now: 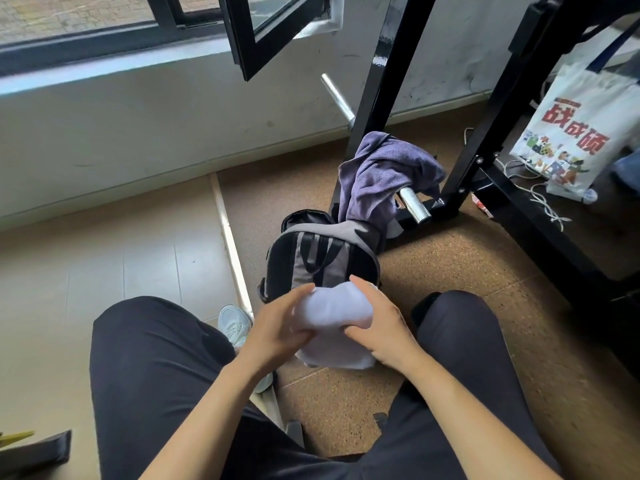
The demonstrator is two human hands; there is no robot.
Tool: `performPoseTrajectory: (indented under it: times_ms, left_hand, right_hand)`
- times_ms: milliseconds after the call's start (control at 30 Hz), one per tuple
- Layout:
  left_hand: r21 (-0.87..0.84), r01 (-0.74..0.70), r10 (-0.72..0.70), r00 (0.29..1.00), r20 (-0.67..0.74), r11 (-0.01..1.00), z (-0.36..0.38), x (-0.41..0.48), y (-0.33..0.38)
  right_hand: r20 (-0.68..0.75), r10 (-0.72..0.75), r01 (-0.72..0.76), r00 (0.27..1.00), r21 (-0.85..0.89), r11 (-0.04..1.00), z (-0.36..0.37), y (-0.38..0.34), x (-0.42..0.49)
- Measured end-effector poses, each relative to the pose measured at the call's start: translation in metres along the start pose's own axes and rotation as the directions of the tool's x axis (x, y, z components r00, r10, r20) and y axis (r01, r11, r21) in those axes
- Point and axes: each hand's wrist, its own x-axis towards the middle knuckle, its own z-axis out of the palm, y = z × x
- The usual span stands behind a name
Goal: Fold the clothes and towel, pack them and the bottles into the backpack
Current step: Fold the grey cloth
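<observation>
We've got left hand (277, 327) and right hand (381, 327) fingers (363, 285) clamped on the bunched white garment (332, 313), lower centre, right by the backpack (322, 261), so a sloppy grip could let it flop open.

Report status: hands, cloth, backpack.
Hands: left hand and right hand both grip the folded white cloth over the backpack. Pack upright on floor, top open. Unfolded purple towel draped over chrome peg behind it. Nothing blocks the opening.
</observation>
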Motion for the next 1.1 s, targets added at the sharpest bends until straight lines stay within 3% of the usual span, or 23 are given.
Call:
performPoseTrajectory:
  times_ms: [133, 233, 300, 367, 433, 500, 567, 667, 733, 833, 900, 1000, 1100]
  left_hand:
    - [0.215, -0.103, 0.133, 0.982, -0.131, 0.971, 0.007, 0.002, 0.003]
    - [0.058, -0.050, 0.060, 0.981, -0.185, 0.997, 0.004, 0.005, 0.000]
    - [-0.215, 0.040, -0.066, 0.991, -0.118, 0.976, -0.002, 0.004, 0.008]
    - [-0.399, 0.119, -0.127, 0.992, 0.007, 0.909, -0.007, 0.004, 0.018]
    - [-0.439, 0.175, -0.151, 0.985, 0.088, 0.881, -0.008, 0.004, 0.020]
    - [-0.473, 0.226, -0.183, 0.974, 0.137, 0.852, -0.007, 0.003, 0.018]
    - [-0.511, 0.238, -0.186, 0.971, 0.150, 0.826, -0.006, 0.001, 0.016]
    - [-0.514, 0.203, -0.148, 0.978, 0.145, 0.834, -0.009, -0.001, 0.015]
    - [-0.484, 0.182, -0.107, 0.978, 0.180, 0.856, -0.012, -0.001, 0.017]
    - [-0.486, 0.186, -0.077, 0.969, 0.234, 0.854, -0.013, -0.002, 0.019]
    - [-0.522, 0.202, -0.117, 0.975, 0.190, 0.829, -0.012, -0.003, 0.020]
    - [-0.533, 0.208, -0.189, 0.978, 0.090, 0.820, -0.012, -0.001, 0.021]
    - [-0.449, 0.239, -0.211, 0.971, 0.112, 0.861, -0.011, 0.001, 0.015]
  right_hand:
    - [-0.077, -0.072, 0.051, 0.994, -0.244, 0.968, 0.005, -0.001, -0.002]
    - [-0.148, -0.111, 0.061, 0.983, -0.303, 0.951, 0.000, -0.003, -0.001]
    - [-0.082, -0.084, 0.072, 0.993, -0.140, 0.988, -0.005, -0.004, 0.002]
    - [-0.010, -0.010, 0.012, 1.000, 0.194, 0.981, -0.009, -0.005, 0.003]
    - [0.040, 0.065, -0.076, 0.997, 0.545, 0.835, -0.008, -0.004, 0.001]
    - [0.063, 0.108, -0.121, 0.992, 0.689, 0.714, -0.008, -0.001, -0.001]
    - [0.075, 0.131, -0.148, 0.989, 0.662, 0.735, -0.012, 0.003, 0.000]
    - [0.122, 0.094, -0.127, 0.988, 0.302, 0.945, -0.023, 0.009, 0.006]
    - [0.170, 0.072, -0.095, 0.983, 0.132, 0.987, -0.025, 0.010, 0.007]
    - [0.257, 0.032, -0.085, 0.966, 0.200, 0.976, -0.020, -0.002, 0.004]
    - [0.294, 0.031, -0.125, 0.955, 0.306, 0.944, -0.017, -0.008, 0.002]
    - [0.285, 0.062, -0.188, 0.956, 0.439, 0.879, -0.017, -0.010, -0.001]
    - [0.252, 0.077, -0.198, 0.965, 0.498, 0.844, -0.018, -0.009, -0.002]
